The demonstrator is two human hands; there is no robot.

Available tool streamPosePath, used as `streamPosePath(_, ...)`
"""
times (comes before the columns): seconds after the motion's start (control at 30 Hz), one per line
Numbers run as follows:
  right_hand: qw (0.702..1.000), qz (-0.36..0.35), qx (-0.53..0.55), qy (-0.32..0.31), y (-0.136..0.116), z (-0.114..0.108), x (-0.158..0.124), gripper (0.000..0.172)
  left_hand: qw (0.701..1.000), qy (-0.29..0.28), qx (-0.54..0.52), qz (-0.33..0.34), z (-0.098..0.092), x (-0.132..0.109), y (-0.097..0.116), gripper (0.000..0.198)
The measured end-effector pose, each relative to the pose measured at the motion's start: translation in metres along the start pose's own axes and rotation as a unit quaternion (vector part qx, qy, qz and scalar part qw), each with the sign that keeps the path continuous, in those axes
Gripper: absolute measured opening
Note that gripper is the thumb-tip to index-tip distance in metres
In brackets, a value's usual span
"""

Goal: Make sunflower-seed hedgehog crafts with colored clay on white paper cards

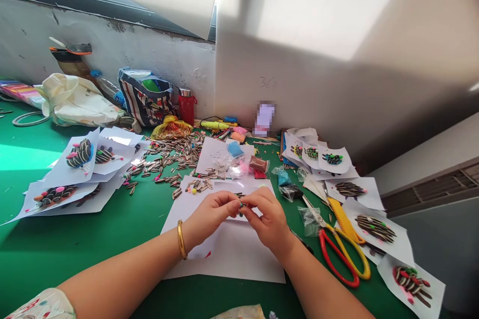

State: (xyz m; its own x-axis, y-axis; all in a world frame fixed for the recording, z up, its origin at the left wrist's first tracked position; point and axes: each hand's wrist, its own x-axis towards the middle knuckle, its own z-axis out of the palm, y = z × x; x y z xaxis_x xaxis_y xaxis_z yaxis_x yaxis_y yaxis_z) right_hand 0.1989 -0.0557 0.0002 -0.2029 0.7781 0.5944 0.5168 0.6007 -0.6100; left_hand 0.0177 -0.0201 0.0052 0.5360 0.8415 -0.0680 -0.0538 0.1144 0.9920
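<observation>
My left hand (pixel 209 214) and my right hand (pixel 267 217) meet above a white paper sheet (pixel 224 254), their fingertips pinching a tiny bit of dark green modelling clay (pixel 241 204) between them. The bit is mostly hidden by my fingers, and its exact shape cannot be told. A gold bangle (pixel 181 239) circles my left wrist. Just beyond my hands, loose striped sunflower seeds (pixel 196 187) and small clay balls (pixel 193 190) lie on the paper's far part.
Seed-and-clay pictures on paper (pixel 56 197) lie at the left and right of the green table mat (pixel 67 269). Red-and-yellow scissors (pixel 342 259) lie to my right. A seed pile (pixel 168 157), clay packets (pixel 258 164) and a red flask (pixel 186 107) stand farther back by the wall.
</observation>
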Motion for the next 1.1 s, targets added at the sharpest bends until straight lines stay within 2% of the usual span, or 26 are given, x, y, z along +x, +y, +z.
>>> streamPosePath(0.1,1.000,-0.007,-0.005,-0.005,0.0000,-0.0002,0.0000,0.019,1.000,0.003,0.025,0.008,-0.0005,-0.0003,0.0007,0.038)
streamPosePath(0.33,1.000,-0.006,-0.003,-0.003,0.0008,0.0004,-0.0001,0.015,1.000,-0.005,-0.005,0.002,-0.0007,0.0001,-0.0021,0.033)
streamPosePath(0.47,1.000,-0.017,-0.001,-0.001,0.0014,0.0011,-0.0008,0.021,1.000,-0.001,0.030,0.008,-0.0005,-0.0005,-0.0003,0.038)
streamPosePath(0.7,1.000,-0.004,-0.007,-0.002,-0.0001,0.0004,0.0001,0.012,1.000,-0.008,-0.007,-0.007,0.0008,-0.0014,0.0018,0.035)
streamPosePath(0.9,1.000,-0.020,-0.001,-0.005,-0.0001,-0.0004,0.0004,0.018,1.000,-0.001,0.029,0.001,-0.0002,-0.0009,0.0012,0.038)
streamPosePath(1.1,1.000,-0.007,0.003,0.010,0.0014,-0.0004,0.0005,0.011,1.000,-0.008,-0.001,-0.001,0.0007,-0.0016,0.0000,0.034)
